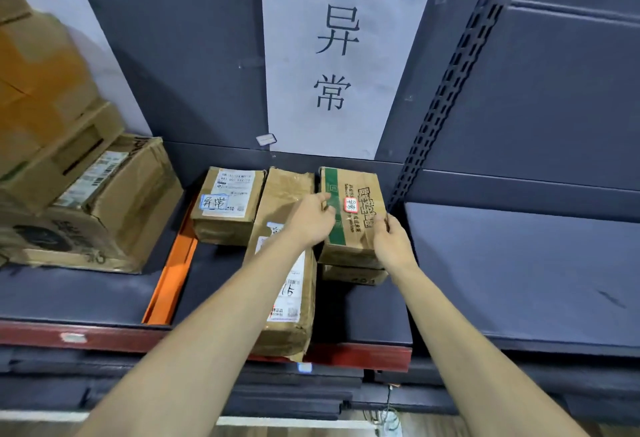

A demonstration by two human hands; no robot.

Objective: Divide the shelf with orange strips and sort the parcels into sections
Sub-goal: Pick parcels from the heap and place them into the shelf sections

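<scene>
A brown parcel with a green stripe (356, 194) lies on top of a flatter parcel (353, 274) at the right of the shelf section. My left hand (311, 218) grips its left edge and my right hand (393, 241) grips its near right corner. A long brown parcel (287, 298) lies to the left of it, reaching the shelf's front edge, partly under my left forearm. Further left stands a small labelled parcel (225, 204). An orange strip (171, 277) runs front to back on the dark shelf (367, 312), left of these parcels.
Large cardboard boxes (86, 208) are stacked left of the orange strip. A white paper sign (337, 56) hangs on the back panel. A perforated upright (446, 90) separates this bay from the bare shelf (519, 270) on the right. The shelf has a red front rail (104, 336).
</scene>
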